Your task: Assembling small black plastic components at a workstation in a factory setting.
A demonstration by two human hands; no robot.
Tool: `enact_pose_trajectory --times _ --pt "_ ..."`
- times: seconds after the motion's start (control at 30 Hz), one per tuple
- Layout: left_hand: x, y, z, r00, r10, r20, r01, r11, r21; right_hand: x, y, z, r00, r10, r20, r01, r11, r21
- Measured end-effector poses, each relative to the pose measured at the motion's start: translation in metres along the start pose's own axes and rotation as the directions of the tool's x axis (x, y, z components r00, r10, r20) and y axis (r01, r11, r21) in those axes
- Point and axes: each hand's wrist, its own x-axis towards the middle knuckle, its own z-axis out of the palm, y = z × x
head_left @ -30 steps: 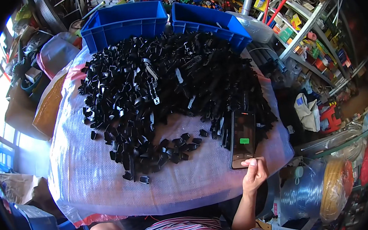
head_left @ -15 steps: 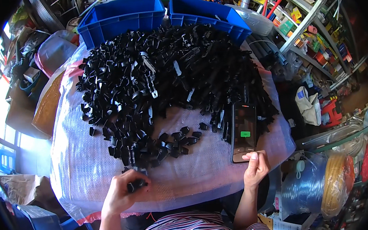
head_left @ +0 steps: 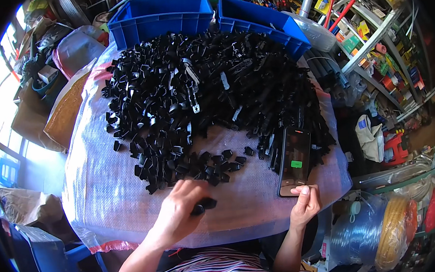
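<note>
My left hand is closed around small black plastic pieces, just in front of the pile's near edge. Its fingers are a little blurred, and how many pieces it holds is hidden. My right hand is closed, with the thumb at the lower edge of a dark smartphone. The phone's screen shows a green patch, and its upper part is against the pile. A large heap of black plastic parts covers the far part of a white woven sheet, with short angular pieces on the left and long strips on the right.
Two blue plastic bins stand behind the heap. A blue stool is at the lower left. To the right are wrapped spools of blue and yellow tubing, a metal rack and a red stool.
My left hand has moved right and forward with black pieces in it, and its back now faces up. My right hand stays at the phone's lower edge. The whole view has shifted slightly.
</note>
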Motion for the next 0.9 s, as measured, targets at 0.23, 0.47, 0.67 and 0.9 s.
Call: enact_pose_trajectory --times 0.23,0.47,0.67,0.9 --pt "0.003 0.013 -0.002 0.988 -0.114 0.105 0.128 0.981 -0.147 -0.001 -0.001 0.000 0.999 0.034 -0.001 -0.034 0.999 0.007" --pt "-0.014 -0.005 0.009 0.895 -0.388 0.218 0.420 0.575 -0.702 -0.001 0.000 0.001 0.997 0.071 -0.012 -0.071 0.997 0.021" --pt "-0.019 -0.006 0.003 0.847 -0.479 0.230 0.412 0.319 -0.854 0.003 -0.004 0.000 1.000 0.022 0.004 -0.022 1.000 0.001" --pt "-0.017 -0.017 -0.007 0.837 -0.538 0.094 0.172 0.096 -0.980 0.001 -0.001 0.000 1.000 0.026 -0.008 -0.026 1.000 0.003"
